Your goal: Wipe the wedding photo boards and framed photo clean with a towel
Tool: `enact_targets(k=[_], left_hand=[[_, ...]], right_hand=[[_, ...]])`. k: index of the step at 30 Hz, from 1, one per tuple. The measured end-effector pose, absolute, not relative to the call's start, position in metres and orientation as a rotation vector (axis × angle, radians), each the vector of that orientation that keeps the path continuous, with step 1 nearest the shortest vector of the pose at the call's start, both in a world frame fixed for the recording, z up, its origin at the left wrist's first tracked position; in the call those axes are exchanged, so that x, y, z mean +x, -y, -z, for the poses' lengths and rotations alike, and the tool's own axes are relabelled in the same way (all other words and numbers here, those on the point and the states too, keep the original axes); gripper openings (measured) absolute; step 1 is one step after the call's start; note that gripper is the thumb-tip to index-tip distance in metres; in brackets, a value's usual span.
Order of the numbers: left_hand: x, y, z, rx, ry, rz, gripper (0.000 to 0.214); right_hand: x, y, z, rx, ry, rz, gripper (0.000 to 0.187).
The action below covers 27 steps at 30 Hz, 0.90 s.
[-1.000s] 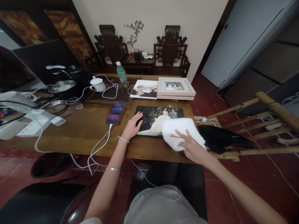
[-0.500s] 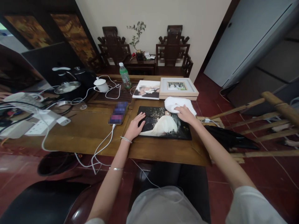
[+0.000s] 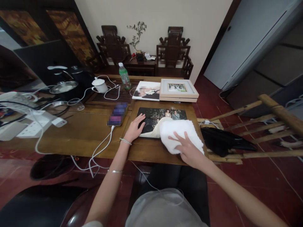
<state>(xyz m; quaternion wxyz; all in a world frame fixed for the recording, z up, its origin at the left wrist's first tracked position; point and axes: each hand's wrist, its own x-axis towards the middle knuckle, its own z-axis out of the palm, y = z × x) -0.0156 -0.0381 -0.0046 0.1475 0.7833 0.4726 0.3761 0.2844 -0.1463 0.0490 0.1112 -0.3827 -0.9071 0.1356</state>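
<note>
A dark photo panel lies flat on the wooden table, printed with a couple and a long pale dress train. My left hand rests on its left edge, open, with fingers stretched out. Under my right hand is a folded white towel, held against the panel's lower right part. The right fingers are partly spread and press into the cloth. The towel covers that corner of the panel and hangs over onto the tabletop near the front edge.
Behind the panel lie a white photo print and a pale wooden picture frame. A phone on a charging cable is to the left. Farther left are a green bottle, a lidded white cup and power strips.
My right hand has drawn the towel toward me, from the panel's upper right corner to its lower right. My left hand stays on the panel's left edge.
</note>
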Motion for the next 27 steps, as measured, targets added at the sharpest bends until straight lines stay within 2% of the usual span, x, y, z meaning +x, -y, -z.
enact_targets(k=[4, 12, 16, 20, 27], left_hand=[[-0.016, 0.038, 0.004, 2.254, -1.355, -1.080, 0.036], [-0.016, 0.038, 0.004, 2.244, -1.353, -1.085, 0.036], [-0.016, 0.038, 0.004, 2.238, -1.346, -1.085, 0.037], [-0.016, 0.038, 0.004, 2.238, -1.350, -1.082, 0.037], [-0.015, 0.039, 0.003, 2.226, -1.357, -1.071, 0.037]], right_hand=[[0.282, 0.132, -0.054, -1.122, 2.706, -0.410, 0.051], [0.265, 0.032, -0.053, -1.344, 2.641, -0.303, 0.055], [0.261, 0.009, -0.052, -1.415, 2.620, -0.243, 0.058], [0.256, 0.033, -0.049, -1.415, 2.614, -0.198, 0.057], [0.249, 0.123, -0.041, -1.208, 2.702, -0.189, 0.051]])
